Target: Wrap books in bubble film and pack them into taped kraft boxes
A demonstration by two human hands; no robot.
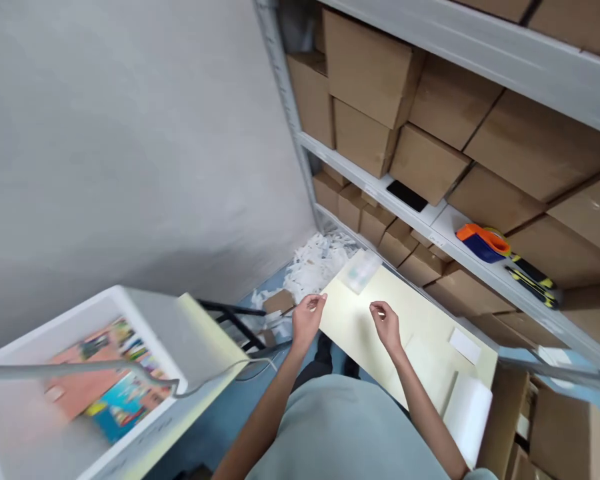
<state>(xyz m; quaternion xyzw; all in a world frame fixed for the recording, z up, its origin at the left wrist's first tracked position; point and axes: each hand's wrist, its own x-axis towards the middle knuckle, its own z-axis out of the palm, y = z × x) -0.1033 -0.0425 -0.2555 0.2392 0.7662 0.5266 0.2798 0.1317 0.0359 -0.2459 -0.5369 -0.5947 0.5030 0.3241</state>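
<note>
My left hand (307,321) is raised near the left edge of the cream tabletop (415,347), its thumb and fingertips pinched together. Above the middle of that table, my right hand (387,328) has its fingers curled in, thumb against fingertips. Whatever either pinch holds, if anything, is too small to make out. A clear plastic packet (362,271) with faint coloured print lies at the table's far end, beyond both hands. To the right lie a small white rectangular pad (465,345) and a white roll (468,417).
Metal shelving (525,287) packed with cardboard boxes (370,67) runs along the right, holding a black phone (407,195), an orange-and-blue tape dispenser (483,243) and cutters (533,283). White scraps (316,263) heap on the floor. A white bin (150,313) with colourful packages stands left.
</note>
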